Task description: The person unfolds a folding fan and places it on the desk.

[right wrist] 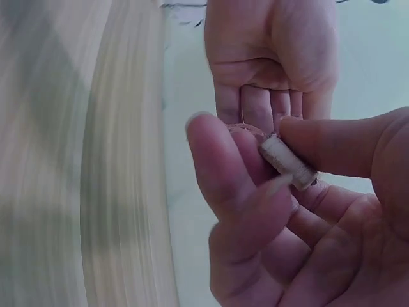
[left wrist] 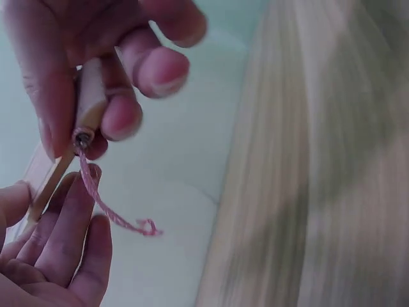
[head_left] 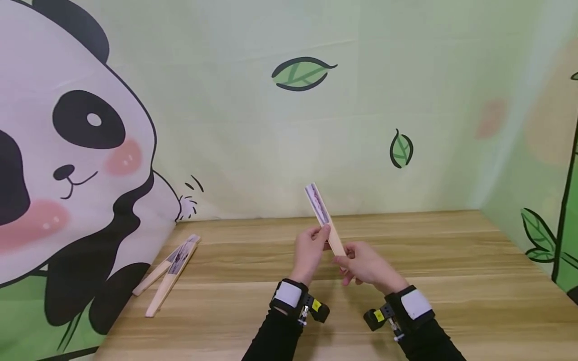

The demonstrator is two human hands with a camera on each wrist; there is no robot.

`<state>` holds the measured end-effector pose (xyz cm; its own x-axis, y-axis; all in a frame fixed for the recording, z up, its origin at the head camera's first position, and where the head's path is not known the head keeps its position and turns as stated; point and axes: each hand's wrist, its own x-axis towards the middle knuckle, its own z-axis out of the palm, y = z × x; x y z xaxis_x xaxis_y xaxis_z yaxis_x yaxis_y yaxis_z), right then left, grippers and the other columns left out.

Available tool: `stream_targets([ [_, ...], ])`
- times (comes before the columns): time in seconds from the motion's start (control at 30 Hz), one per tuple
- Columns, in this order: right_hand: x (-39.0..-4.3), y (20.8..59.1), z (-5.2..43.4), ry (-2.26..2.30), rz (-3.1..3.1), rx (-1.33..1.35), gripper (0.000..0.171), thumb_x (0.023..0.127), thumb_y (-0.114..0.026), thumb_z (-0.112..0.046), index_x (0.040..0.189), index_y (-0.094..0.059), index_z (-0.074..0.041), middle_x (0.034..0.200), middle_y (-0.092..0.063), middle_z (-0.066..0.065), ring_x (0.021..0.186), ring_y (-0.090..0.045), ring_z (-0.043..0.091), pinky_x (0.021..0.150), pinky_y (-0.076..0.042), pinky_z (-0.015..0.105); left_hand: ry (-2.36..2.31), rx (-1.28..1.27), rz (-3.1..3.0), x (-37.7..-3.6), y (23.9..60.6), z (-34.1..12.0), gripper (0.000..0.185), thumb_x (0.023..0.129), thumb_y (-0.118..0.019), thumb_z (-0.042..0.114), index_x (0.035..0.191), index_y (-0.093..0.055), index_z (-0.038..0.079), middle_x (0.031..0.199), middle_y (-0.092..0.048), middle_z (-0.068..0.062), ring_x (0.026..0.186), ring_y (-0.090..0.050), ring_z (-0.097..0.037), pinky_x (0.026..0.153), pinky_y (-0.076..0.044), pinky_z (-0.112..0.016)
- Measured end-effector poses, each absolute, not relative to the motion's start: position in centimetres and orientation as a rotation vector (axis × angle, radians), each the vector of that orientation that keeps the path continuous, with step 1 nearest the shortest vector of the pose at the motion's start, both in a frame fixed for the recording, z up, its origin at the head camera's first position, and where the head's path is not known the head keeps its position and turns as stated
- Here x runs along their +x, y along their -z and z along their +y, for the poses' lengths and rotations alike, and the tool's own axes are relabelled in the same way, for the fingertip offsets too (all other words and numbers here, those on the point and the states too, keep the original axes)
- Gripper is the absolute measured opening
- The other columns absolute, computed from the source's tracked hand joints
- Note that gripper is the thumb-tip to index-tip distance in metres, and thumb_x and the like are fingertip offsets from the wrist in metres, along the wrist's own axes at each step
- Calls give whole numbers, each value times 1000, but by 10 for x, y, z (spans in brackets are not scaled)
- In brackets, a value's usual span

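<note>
A folded hand fan, pale wood with a printed upper part, slants up above the table between both hands. My left hand pinches it near the middle, thumb on the front and fingers behind. At the lower end, my right hand grips the fan between thumb and fingers. A pink cord with a small loop dangles from the pivot end in the left wrist view. In the right wrist view the blunt wooden end shows between the right thumb and fingers.
Two more folded fans, one in front and one behind, lie overlapping on the left of the wood-grain table. A backdrop with a panda and leaves stands behind the table.
</note>
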<state>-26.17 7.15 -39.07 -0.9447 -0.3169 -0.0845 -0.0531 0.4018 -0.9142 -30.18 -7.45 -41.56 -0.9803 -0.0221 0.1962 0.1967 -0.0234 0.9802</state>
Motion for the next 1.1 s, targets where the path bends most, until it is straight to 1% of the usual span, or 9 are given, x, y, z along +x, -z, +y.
stream_targets([
  [0.23, -264, 394, 59, 1617, 2300, -392, 19, 99, -57, -17, 109, -61, -1, 80, -63, 13, 61, -66, 25, 47, -39, 25, 2167, -185, -2088, -296, 414, -92, 31, 99, -60, 23, 112, -68, -4, 89, -73, -14, 73, -71, -21, 78, -55, -33],
  [0.37, -265, 393, 53, 1684, 2249, -409, 34, 103, -51, -28, 115, -62, 2, 82, -69, 11, 63, -65, 25, 49, -41, 26, 2176, -192, -2107, -293, 414, -98, 30, 99, -59, 22, 111, -69, -3, 93, -73, -13, 78, -71, -20, 76, -55, -32],
  [0.47, -268, 392, 48, 1768, 2212, -359, 48, 104, -44, -39, 115, -62, 4, 81, -68, 10, 61, -62, 20, 50, -45, 26, 2197, -186, -2116, -290, 414, -101, 31, 99, -59, 23, 113, -69, -3, 97, -73, -13, 83, -71, -20, 78, -55, -32],
  [0.53, -271, 391, 45, 1809, 2202, -317, 52, 105, -41, -41, 115, -63, 4, 79, -65, 11, 61, -60, 18, 51, -46, 27, 2191, -184, -2126, -289, 415, -103, 32, 100, -58, 24, 114, -69, -3, 98, -73, -13, 84, -70, -20, 79, -55, -33],
  [0.6, -273, 390, 42, 1822, 2219, -294, 51, 105, -40, -41, 112, -63, 4, 78, -63, 10, 62, -59, 18, 52, -47, 28, 2176, -187, -2134, -289, 416, -105, 32, 100, -58, 25, 114, -69, -2, 100, -73, -12, 87, -70, -21, 81, -54, -34],
  [0.73, -275, 388, 42, 1834, 2297, -289, 43, 104, -45, -35, 110, -66, 2, 78, -63, 11, 63, -60, 20, 53, -48, 30, 2161, -228, -2139, -287, 418, -106, 31, 100, -57, 24, 115, -68, -1, 103, -72, -12, 91, -70, -22, 85, -53, -34],
  [0.93, -272, 382, 41, 1852, 2380, -312, 34, 102, -52, -28, 110, -68, 2, 81, -65, 12, 63, -64, 25, 51, -50, 32, 2194, -296, -2163, -278, 412, -110, 31, 103, -52, 20, 116, -67, -3, 102, -71, -14, 88, -71, -28, 85, -54, -40],
  [1.0, -270, 379, 40, 1872, 2380, -313, 34, 102, -54, -27, 111, -68, 2, 83, -66, 13, 64, -67, 29, 53, -54, 35, 2175, -320, -2195, -275, 406, -114, 31, 104, -49, 18, 117, -66, -4, 102, -70, -15, 88, -71, -28, 86, -54, -41],
  [1.1, -269, 375, 36, 1851, 2439, -308, 32, 101, -55, -26, 111, -70, 1, 82, -67, 12, 64, -68, 29, 54, -54, 35, 2090, -351, -2264, -273, 398, -119, 30, 104, -47, 15, 115, -67, -6, 99, -71, -15, 85, -71, -27, 85, -54, -40],
])
